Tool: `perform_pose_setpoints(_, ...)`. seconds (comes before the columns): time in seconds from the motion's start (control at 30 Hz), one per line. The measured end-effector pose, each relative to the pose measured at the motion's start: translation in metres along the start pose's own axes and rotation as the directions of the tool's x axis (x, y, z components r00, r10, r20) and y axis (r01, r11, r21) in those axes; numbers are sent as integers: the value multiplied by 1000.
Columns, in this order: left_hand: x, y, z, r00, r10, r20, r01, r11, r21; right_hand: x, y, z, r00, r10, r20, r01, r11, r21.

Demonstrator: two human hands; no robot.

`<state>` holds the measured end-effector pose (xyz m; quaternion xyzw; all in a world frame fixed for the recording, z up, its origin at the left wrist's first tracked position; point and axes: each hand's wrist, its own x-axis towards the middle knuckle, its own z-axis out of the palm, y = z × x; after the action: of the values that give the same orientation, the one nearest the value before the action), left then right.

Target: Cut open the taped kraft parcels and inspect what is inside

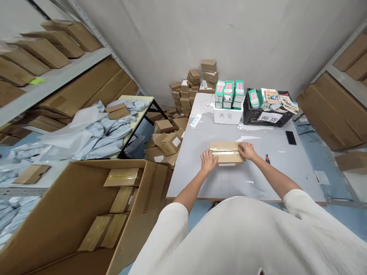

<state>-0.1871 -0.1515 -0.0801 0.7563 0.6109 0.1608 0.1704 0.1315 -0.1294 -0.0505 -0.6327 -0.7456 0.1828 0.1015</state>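
A small cardboard box [226, 156] with shiny tape along its top lies on the grey table, a white label partly showing on its near side. My left hand [208, 160] grips its left end, fingers over the top edge. At the other end, my right hand [247, 150] is wrapped round the upper right corner, with some fingertips hidden. Just right of my right forearm lies a red and black box cutter [267, 159].
Behind the box stand a white bin [228, 116] of green-and-white cartons and a black crate [268, 117] of books. A phone [290, 138] and power strip [196, 121] lie on the table [195, 168]. A large open carton [155, 187] holding several boxes stands left.
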Motion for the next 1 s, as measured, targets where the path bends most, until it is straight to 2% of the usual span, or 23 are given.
perform_pose_setpoints(0.1,-1,-1,1,1000,14,10,-14,1000,5,0,-2,-4,999,-49,-3,49,998,-48)
perform_pose_setpoints(0.17,-2,-1,1,1000,23,16,-23,1000,8,1,-5,-7,998,-53,-46,50,997,-62)
perform_pose_setpoints(0.3,2,-1,-2,995,92,39,-92,996,-6,7,-11,-15,970,11,-241,-32,996,-86)
perform_pose_setpoints(0.4,14,-4,-10,981,175,79,-174,985,-14,13,-15,-20,955,61,-289,-89,992,-86)
perform_pose_setpoints(0.57,46,-9,-25,945,274,177,-279,960,3,18,-17,-19,975,6,-223,-25,996,-85)
perform_pose_setpoints(0.7,65,-10,-30,927,260,270,-275,961,18,25,-11,-12,995,-27,-100,16,994,-112)
perform_pose_setpoints(0.8,68,-10,-31,917,250,310,-265,964,7,33,-2,-4,999,41,12,-40,995,-93)
perform_pose_setpoints(0.9,64,-13,-30,921,242,305,-251,968,-7,41,8,4,989,111,98,-107,993,-45)
perform_pose_setpoints(1.0,58,-16,-27,930,228,288,-231,973,-26,46,14,9,989,102,104,-103,995,0)
